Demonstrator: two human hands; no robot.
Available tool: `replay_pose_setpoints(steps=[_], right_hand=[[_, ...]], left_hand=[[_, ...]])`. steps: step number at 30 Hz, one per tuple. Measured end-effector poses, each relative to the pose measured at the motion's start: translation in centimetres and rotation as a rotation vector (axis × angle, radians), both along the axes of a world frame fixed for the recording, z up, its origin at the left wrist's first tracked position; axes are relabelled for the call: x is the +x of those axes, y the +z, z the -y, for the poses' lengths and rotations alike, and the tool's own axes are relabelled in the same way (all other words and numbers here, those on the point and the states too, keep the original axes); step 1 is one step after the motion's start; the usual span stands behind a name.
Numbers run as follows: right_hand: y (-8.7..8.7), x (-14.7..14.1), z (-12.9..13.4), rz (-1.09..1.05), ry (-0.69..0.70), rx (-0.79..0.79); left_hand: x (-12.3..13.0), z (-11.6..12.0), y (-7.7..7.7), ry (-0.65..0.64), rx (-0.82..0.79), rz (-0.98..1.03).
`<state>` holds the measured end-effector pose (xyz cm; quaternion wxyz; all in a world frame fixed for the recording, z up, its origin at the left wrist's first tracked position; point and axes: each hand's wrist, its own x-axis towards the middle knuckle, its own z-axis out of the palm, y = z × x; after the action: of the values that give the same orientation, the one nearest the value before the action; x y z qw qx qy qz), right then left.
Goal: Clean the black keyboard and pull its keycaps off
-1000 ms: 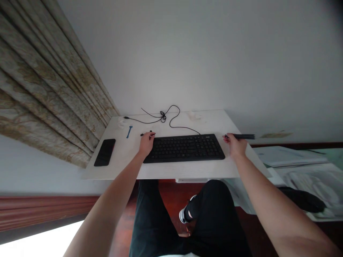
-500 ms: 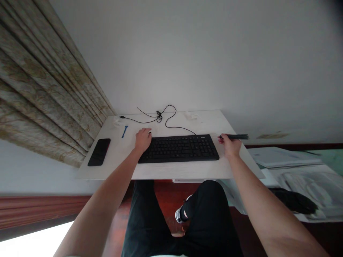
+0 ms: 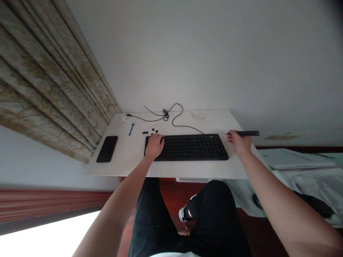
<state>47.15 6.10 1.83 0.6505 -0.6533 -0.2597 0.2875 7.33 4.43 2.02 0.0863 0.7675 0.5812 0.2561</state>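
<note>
A black keyboard (image 3: pixel 194 148) lies flat on the white table (image 3: pixel 123 151). My left hand (image 3: pixel 155 145) rests on its left end, fingers spread on the upper left keys and hiding part of them. Several small black pieces (image 3: pixel 146 132), perhaps keycaps, lie just beyond that hand. Right of the keyboard, my right hand (image 3: pixel 239 142) is closed around a dark, slim tool (image 3: pixel 249 133), which points out to the right. What kind of tool it is cannot be made out.
A phone (image 3: pixel 107 149) and a blue stick-like tool (image 3: pixel 131 129) lie on the left. The keyboard's cable (image 3: pixel 166 115) is bundled near the wall. Plastic-covered items (image 3: pixel 297 160) stand beyond the right edge, and a curtain (image 3: pixel 56 78) hangs at left.
My left hand has moved from the keyboard's upper left corner onto its keys, uncovering the small black pieces. My right hand still holds the dark tool. The whole view has shifted slightly.
</note>
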Motion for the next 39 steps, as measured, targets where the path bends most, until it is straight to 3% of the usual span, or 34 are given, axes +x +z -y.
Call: replay_pose_setpoints(steps=[3,7,10,13,25,32,39], right_hand=[[2.1,-4.2,-0.5,0.135,0.119,0.042],[4.5,-13.1,-0.6,0.119,0.546,0.02],[5.3,-19.0,-0.6,0.128,0.775,-0.033],[5.4,-22.2,-1.0,0.222,0.854,-0.094],[4.2,-23.7,-2.7,0.355,0.874,-0.207],[4.7,-24.2,-2.4,0.475,0.882,-0.197],[5.4,-24.3,-3.8,0.453,0.99,-0.269]], left_hand=[[0.0,0.0,-0.1,0.001,-0.013,0.002],[0.1,0.0,-0.2,0.027,-0.017,0.037],[0.1,0.1,-0.3,0.043,-0.019,0.067],[0.1,0.1,-0.3,0.047,-0.026,0.085],[0.1,0.0,0.0,0.007,-0.013,0.011],[0.1,-0.1,0.0,0.009,-0.015,-0.013],[0.2,0.0,0.1,0.02,-0.024,-0.033]])
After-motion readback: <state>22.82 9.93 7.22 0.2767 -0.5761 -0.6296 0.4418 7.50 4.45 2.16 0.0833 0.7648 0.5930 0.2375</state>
